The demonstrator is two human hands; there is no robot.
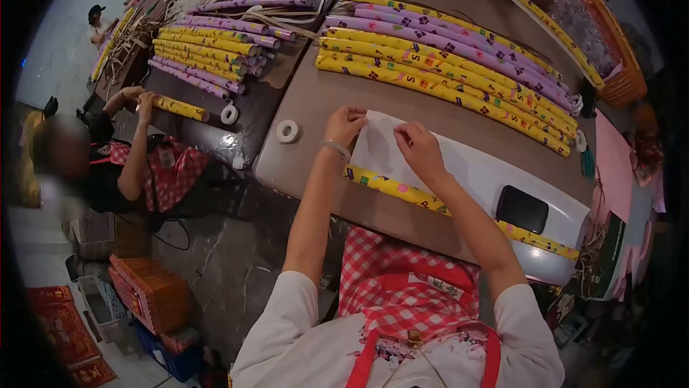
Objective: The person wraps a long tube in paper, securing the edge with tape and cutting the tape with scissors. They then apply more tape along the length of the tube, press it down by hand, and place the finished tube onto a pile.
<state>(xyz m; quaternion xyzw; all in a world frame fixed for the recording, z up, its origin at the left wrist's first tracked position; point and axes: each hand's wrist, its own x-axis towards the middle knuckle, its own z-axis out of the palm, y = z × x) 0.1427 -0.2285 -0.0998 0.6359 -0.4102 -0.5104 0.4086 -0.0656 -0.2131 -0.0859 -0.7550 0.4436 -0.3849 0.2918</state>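
A long sheet of wrapping paper (459,166) lies white side up along the near edge of the table, with a yellow printed strip (402,188) showing along its near side. My left hand (346,130) pinches the sheet's far left corner. Above the sheet, just to the right, my right hand (420,150) has its fingers drawn together; whatever is between them, if anything, is too small to tell. A black phone (522,209) rests on the right part of the paper. To the left of my left hand is a roll of white tape (288,131).
Several yellow and purple wrapped rolls (445,65) lie beyond the sheet. More rolls (208,47) are piled on the dark table at left, where a co-worker (122,151) holds a yellow roll (179,107). An orange basket (623,87) stands at far right.
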